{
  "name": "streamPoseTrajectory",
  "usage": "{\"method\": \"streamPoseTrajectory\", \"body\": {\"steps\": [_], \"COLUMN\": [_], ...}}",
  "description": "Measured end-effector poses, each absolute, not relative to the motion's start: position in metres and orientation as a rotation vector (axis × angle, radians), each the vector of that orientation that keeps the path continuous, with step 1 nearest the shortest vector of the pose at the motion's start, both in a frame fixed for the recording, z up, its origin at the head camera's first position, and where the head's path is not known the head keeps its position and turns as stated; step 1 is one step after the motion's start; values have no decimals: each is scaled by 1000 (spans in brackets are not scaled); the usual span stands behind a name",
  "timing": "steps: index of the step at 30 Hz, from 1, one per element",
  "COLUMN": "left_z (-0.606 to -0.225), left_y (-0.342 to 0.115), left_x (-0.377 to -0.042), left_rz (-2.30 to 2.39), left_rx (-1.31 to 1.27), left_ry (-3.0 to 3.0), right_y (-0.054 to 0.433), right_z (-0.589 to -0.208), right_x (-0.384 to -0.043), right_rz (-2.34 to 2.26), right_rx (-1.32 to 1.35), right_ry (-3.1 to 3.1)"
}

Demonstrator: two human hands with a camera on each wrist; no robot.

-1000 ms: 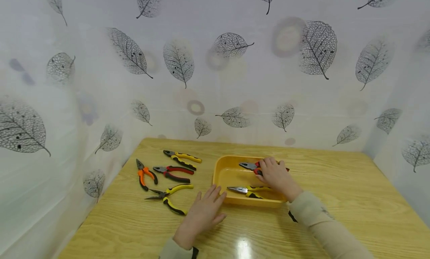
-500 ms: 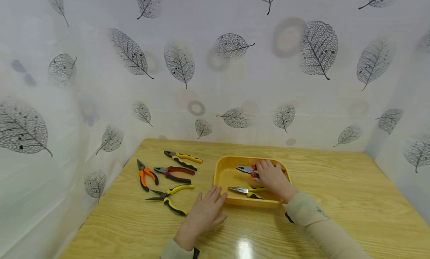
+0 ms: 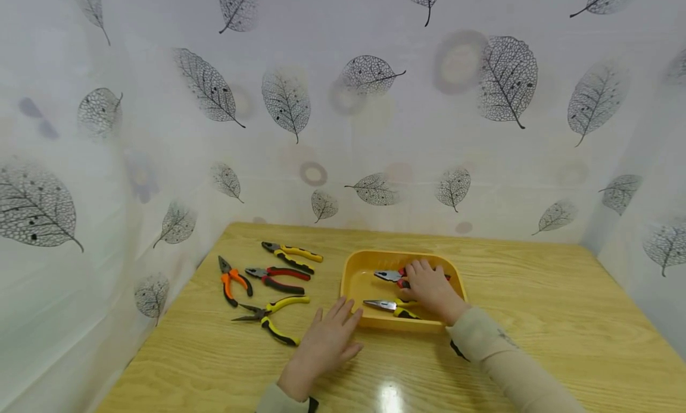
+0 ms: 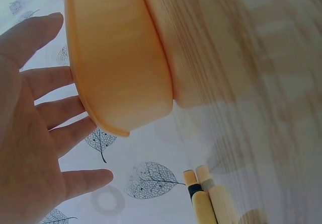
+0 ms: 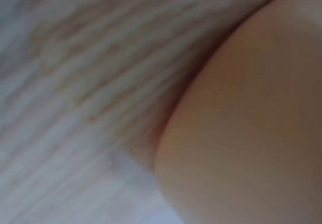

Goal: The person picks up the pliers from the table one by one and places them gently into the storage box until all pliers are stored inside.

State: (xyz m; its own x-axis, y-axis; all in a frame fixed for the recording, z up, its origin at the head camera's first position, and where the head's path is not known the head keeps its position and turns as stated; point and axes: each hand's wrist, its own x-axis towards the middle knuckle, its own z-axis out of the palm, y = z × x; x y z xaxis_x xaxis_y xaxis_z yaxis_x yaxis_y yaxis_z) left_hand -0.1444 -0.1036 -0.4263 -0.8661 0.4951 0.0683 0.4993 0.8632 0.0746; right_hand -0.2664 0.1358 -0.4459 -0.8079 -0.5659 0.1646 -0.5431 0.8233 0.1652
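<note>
Inside the yellow tray (image 3: 370, 322), my right hand (image 3: 433, 288) grips red-and-black pliers (image 3: 387, 275) by the handles, their grey jaws pointing left. Needle-nose pliers (image 3: 382, 304) with yellow-and-black handles lie in front of them in the same tray, partly covered by the right hand. My left hand (image 3: 328, 340) is at the tray's front left corner with its fingers spread. In the left wrist view, fingertips (image 4: 86, 128) of that hand touch the tray's rim (image 4: 108, 128). The right wrist view is filled by the tray's blurred outer wall (image 5: 251, 123) and the table.
Left of the tray, several pliers lie on the wooden table (image 3: 536, 318): yellow-and-black ones (image 3: 292, 250) at the back, red-and-black ones (image 3: 281, 278), orange-handled ones (image 3: 229, 280) and spread yellow-handled needle-nose pliers (image 3: 262, 312). A leaf-patterned curtain (image 3: 348, 133) stands behind.
My right hand has moved the red-and-black pliers slightly left and toward me, down into the tray. The left hand has stayed at the tray's corner.
</note>
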Motion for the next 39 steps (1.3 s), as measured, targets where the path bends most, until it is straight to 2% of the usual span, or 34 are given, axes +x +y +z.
{"method": "streamPoseTrajectory", "body": {"steps": [39], "left_z": [-427], "left_y": [-102], "left_x": [-145], "left_rz": [-127], "left_rx": [-773], "left_ry": [-3004], "right_y": [133], "right_z": [-459], "right_x": [-273], "right_rz": [-82], "right_rx": [860], "right_ry": [-2901]}}
